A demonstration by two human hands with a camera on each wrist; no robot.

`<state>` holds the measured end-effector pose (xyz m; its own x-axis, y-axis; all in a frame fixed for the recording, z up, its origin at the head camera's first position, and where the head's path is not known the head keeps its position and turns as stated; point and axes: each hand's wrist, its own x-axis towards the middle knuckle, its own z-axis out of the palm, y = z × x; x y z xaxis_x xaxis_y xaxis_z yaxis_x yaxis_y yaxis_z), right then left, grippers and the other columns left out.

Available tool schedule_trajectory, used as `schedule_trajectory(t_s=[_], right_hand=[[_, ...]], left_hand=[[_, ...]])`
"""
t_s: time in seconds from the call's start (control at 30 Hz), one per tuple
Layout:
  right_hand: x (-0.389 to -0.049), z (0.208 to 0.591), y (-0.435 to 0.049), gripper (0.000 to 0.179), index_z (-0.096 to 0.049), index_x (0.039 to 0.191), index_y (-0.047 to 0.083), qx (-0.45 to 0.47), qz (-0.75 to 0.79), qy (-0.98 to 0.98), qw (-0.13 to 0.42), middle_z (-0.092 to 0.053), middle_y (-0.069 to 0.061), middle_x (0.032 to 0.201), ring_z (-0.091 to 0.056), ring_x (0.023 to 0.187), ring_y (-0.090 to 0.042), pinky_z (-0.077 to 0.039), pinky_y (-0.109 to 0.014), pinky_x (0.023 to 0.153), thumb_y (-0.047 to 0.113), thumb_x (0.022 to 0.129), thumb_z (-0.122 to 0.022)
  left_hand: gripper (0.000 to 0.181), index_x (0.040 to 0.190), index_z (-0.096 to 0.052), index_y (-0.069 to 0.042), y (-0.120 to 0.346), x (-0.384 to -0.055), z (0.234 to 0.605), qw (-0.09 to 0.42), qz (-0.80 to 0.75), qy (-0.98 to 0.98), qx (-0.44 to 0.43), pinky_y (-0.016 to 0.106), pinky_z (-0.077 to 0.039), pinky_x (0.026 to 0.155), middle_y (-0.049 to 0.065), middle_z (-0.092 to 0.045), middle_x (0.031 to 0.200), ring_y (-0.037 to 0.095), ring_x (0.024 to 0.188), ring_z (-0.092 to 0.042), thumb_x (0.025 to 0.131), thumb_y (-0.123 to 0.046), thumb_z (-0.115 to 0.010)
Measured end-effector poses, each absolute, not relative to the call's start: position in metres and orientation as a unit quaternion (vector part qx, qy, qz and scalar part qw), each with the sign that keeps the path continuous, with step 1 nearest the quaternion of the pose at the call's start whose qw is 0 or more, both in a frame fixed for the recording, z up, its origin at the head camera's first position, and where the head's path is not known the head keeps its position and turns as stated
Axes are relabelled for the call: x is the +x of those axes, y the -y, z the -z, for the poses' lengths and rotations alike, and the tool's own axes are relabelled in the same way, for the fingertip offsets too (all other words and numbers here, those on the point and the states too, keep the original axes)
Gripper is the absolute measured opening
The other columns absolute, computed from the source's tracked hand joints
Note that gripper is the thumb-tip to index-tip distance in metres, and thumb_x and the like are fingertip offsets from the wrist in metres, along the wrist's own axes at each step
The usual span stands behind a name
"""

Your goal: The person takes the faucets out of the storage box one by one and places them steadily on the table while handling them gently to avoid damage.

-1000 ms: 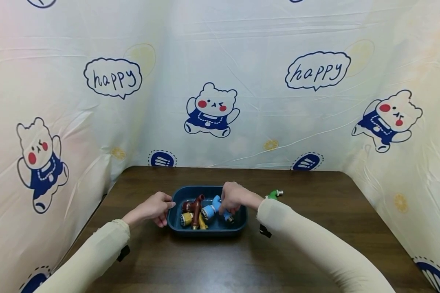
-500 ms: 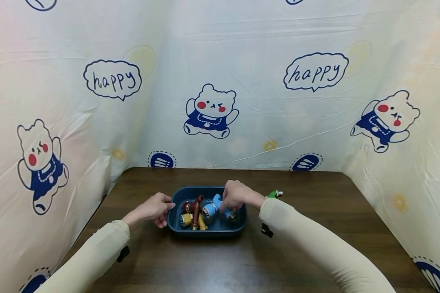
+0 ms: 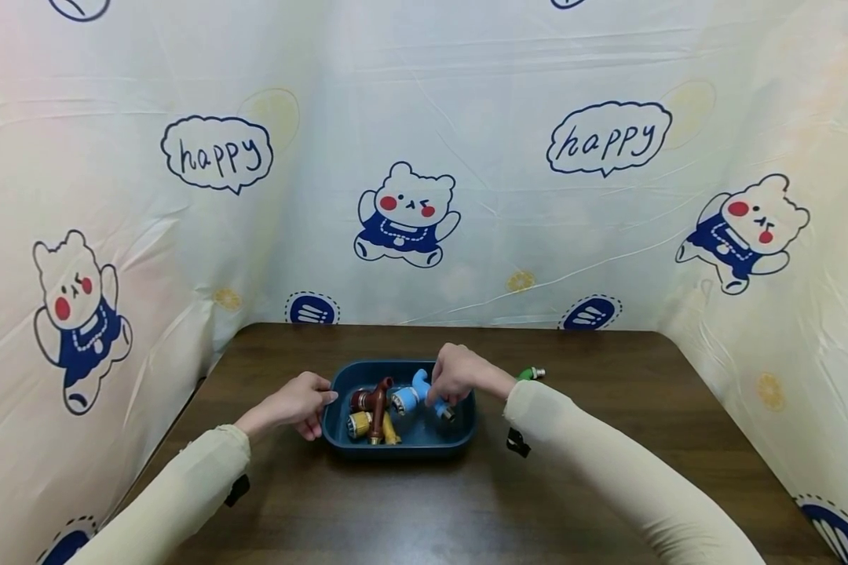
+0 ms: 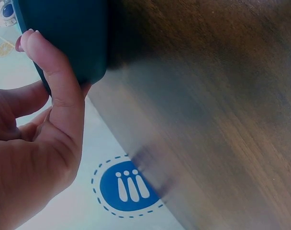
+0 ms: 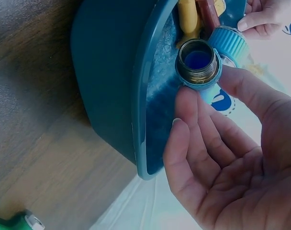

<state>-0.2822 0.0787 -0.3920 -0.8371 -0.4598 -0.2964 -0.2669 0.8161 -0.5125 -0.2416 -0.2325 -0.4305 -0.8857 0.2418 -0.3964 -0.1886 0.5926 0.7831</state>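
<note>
My left hand [image 3: 298, 402] holds the left end of a dark blue-green tray [image 3: 424, 450], thumb at the rim; the left wrist view shows its fingers [image 4: 64, 81] curled against the outer wall. Over the tray's right side, my right hand [image 3: 455, 373] pinches a blue water tap [image 3: 407, 401] between thumb and fingertips. Its metal threaded end [image 5: 199, 72] faces the camera in the right wrist view. To the left in the tray, a brown tap [image 3: 378, 404] lies across a yellow tap [image 3: 359, 424], hiding part of it.
A green tap [image 3: 531, 373] lies on the wooden table [image 3: 367, 510] right of the tray, partly hidden by the right sleeve. Behind and at both sides hangs a printed cloth [image 3: 495, 220].
My right hand has lifted slightly and shifted a little to the right, and the blue tap has moved a little with it. The left hand and tray stay in place.
</note>
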Motion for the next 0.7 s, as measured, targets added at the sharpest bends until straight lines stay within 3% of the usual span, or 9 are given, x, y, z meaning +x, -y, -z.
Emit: schedule_trajectory(t_s=[0.7], right_hand=[[-0.2817,0.3884,-0.0883,0.021,-0.080,0.074,0.011,-0.198,0.247,-0.928,0.197,-0.072,-0.005,0.066,-0.072,0.062,-0.020,-0.062,-0.030,0.059,0.021,0.092,-0.085]], left_hand=[[0.031,0.133,-0.057,0.012,0.2334,-0.2425,0.4312,0.239,-0.452,-0.859,0.019,0.034,-0.062,0.054,0.014,-0.065,0.070,0.017,0.050,-0.064,0.114,-0.010,-0.047]])
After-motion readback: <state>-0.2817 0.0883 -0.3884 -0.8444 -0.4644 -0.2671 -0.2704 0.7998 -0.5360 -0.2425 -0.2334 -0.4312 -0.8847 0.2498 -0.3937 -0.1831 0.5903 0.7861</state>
